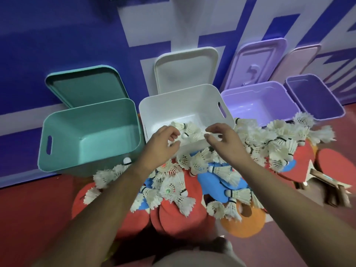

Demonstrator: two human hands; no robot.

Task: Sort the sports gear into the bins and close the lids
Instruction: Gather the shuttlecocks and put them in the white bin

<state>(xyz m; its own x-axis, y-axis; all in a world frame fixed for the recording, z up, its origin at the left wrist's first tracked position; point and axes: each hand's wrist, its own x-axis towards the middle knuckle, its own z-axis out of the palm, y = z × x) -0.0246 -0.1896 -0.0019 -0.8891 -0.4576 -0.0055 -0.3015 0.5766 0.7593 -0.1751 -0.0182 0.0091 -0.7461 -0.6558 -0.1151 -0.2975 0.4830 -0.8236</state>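
Wall (57, 45) in blue and white stands behind the white bin (163, 105). Red floor (28, 218) lies under the white bin and spreads out in front of it.

A green bin (86, 120) stands just left of the white bin. A light purple bin (256, 105) stands just right of it. A dark purple bin (317, 101) is farther right of the white bin. All four are open.

The lids lean on the wall. The white lid (186, 70) is right behind the white bin. The green lid (86, 87) is behind it to the left. The purple lid (260, 60) and a pink lid (300, 60) are behind it to the right.

Red paddles (179, 218), blue paddles (215, 180) and an orange paddle (244, 226) lie flat on the floor in front of the white bin.

Two bare arms reach to the white bin from the front. The left hand (163, 139) is over the near rim of the white bin. Its fingers are curled, and I cannot tell if they hold anything. The right hand (221, 139) is over the same rim, a bit more to the right. Its fingers are loose and spread and hold nothing.

A few shuttlecocks (189, 130) lie inside the white bin, at its near side, between the two hands. A big heap of shuttlecocks (279, 143) lies on the paddles, in front of the white bin and to its right.
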